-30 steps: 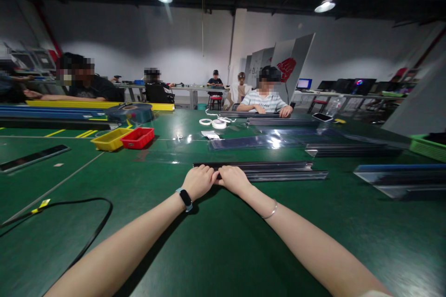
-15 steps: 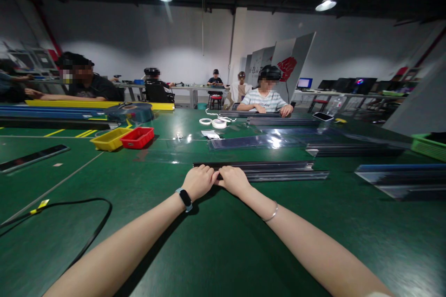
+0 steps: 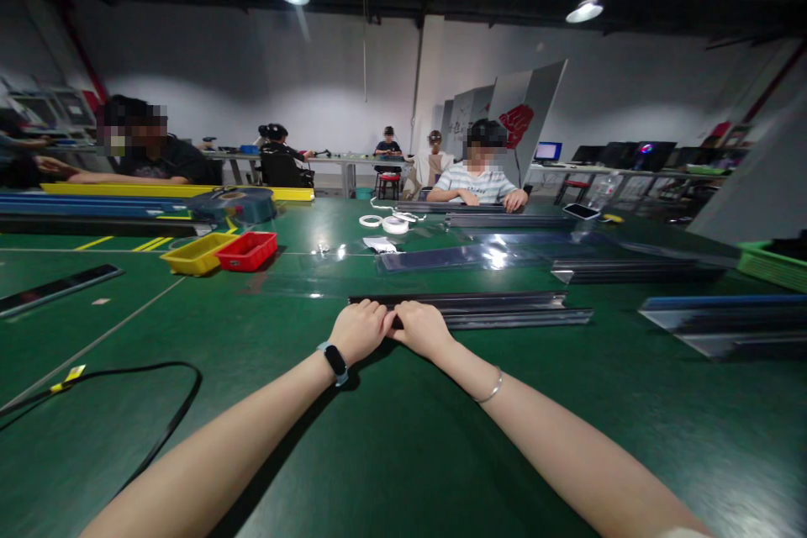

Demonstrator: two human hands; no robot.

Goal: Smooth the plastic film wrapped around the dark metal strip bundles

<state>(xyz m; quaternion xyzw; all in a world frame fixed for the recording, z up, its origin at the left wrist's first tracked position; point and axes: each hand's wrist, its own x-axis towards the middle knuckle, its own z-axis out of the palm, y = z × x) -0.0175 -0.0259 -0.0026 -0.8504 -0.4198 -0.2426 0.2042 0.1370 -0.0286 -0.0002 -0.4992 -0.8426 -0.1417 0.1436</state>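
A long black channel-shaped profile strip (image 3: 510, 311) lies crosswise on the green table (image 3: 391, 454), just ahead of me. My left hand (image 3: 361, 328), with a watch band at its wrist, is closed over the strip's left end. Right beside it, my right hand (image 3: 421, 328) grips the same end, and the two thumbs meet at the near edge. Behind the strip lies a sheet of clear film (image 3: 296, 284). What the fingertips do on the far side is hidden.
Left are a yellow bin (image 3: 198, 255), a red bin (image 3: 247, 251), a phone (image 3: 60, 290) and a black cable (image 3: 170, 366). White tape rolls (image 3: 395, 224) sit farther back. More profiles (image 3: 725, 324) lie right, near a green basket (image 3: 772, 266). A co-worker (image 3: 482, 172) sits opposite.
The view has shifted very slightly. Both hands keep the same hold on the black strip, which stays in place.
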